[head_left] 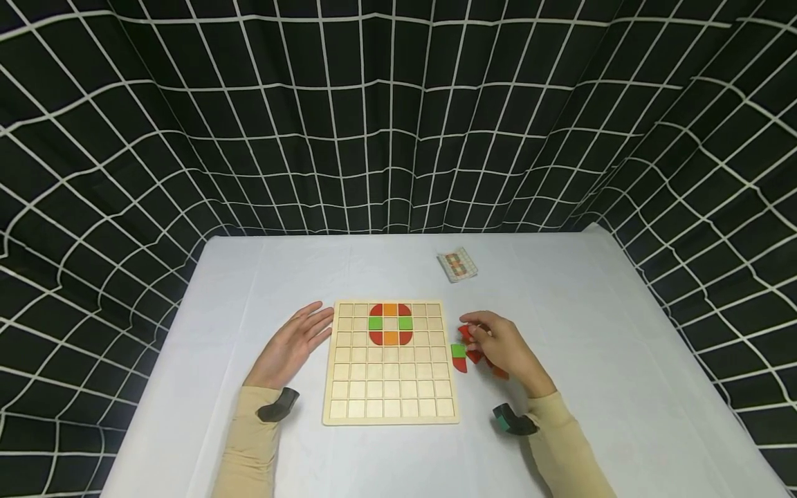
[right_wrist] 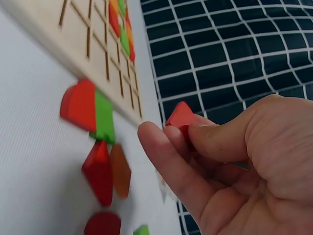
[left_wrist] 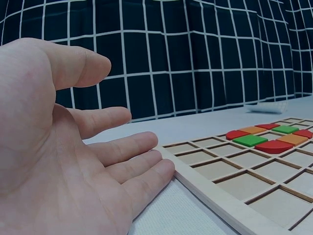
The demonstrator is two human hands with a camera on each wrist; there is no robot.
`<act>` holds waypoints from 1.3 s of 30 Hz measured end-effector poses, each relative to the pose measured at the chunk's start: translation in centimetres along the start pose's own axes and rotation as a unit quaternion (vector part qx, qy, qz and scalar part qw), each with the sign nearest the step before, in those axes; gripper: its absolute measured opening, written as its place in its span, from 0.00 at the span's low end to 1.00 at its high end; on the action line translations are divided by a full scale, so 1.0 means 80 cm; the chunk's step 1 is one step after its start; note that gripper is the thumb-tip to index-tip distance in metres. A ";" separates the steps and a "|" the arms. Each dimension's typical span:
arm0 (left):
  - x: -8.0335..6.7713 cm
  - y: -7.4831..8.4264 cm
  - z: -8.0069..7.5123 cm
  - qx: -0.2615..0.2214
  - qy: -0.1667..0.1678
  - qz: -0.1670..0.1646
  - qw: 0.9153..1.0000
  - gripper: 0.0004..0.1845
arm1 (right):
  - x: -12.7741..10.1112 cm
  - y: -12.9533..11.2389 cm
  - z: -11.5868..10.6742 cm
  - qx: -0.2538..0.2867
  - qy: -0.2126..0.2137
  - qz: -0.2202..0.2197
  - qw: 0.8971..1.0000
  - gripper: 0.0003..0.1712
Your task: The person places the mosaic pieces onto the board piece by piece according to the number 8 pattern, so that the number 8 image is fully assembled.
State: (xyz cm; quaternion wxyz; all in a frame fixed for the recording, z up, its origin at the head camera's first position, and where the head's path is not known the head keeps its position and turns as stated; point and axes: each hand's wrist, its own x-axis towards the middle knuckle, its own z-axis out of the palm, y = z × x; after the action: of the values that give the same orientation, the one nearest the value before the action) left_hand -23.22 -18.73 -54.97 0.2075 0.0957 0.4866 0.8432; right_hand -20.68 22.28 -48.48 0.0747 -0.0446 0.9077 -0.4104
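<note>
Red tile held pinched at tip of right grip, wooden grid board placed leftward of it, left grip kept outstretched beside board.

loose pieces right of board

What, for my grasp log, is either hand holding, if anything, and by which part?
Right hand: a red piece, pinched by one end, a corner protruding. Left hand: nothing.
</note>
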 end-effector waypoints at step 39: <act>0.001 -0.001 -0.003 0.000 -0.010 0.004 1.000 0.30 | 0.024 -0.064 0.064 -0.025 -0.055 -0.054 0.997 0.06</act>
State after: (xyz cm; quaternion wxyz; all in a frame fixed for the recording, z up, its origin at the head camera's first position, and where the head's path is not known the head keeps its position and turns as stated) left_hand -23.35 -18.81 -55.20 0.2095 0.1061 0.4838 0.8431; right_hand -21.55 14.87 -48.16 0.1005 -0.1181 0.9085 -0.3881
